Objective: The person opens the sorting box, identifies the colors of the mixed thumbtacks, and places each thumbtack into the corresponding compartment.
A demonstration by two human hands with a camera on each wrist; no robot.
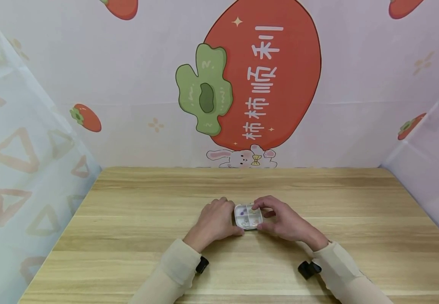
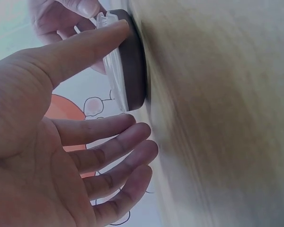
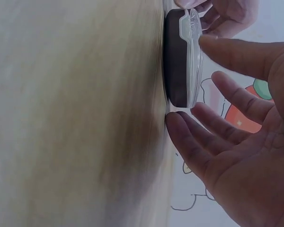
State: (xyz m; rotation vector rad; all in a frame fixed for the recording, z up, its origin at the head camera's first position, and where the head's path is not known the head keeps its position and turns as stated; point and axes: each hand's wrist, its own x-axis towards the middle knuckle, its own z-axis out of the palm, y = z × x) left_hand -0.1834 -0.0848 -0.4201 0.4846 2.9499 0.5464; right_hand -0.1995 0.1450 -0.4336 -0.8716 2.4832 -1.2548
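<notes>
A small pill box [image 1: 248, 216] with a dark base, a white divided inside and a clear lid [image 3: 196, 61] lies flat on the table between both hands. Small pieces, one of them purple, show in its compartments. My left hand [image 1: 215, 220] holds the box from its left, with the thumb against the near side and the fingers round the far side. From the right, my right hand [image 1: 284, 219] spans the box, its thumb at the near lid edge and a fingertip over the far part of the top. Whether the lid is latched I cannot tell.
The wooden table [image 1: 147, 261] reaches back to a white wall sheet [image 1: 147, 71] printed with a big red persimmon. Printed sheets also stand at the left and right. A black wrist camera [image 1: 202, 265] sits at the left cuff, another camera [image 1: 309, 269] at the right cuff.
</notes>
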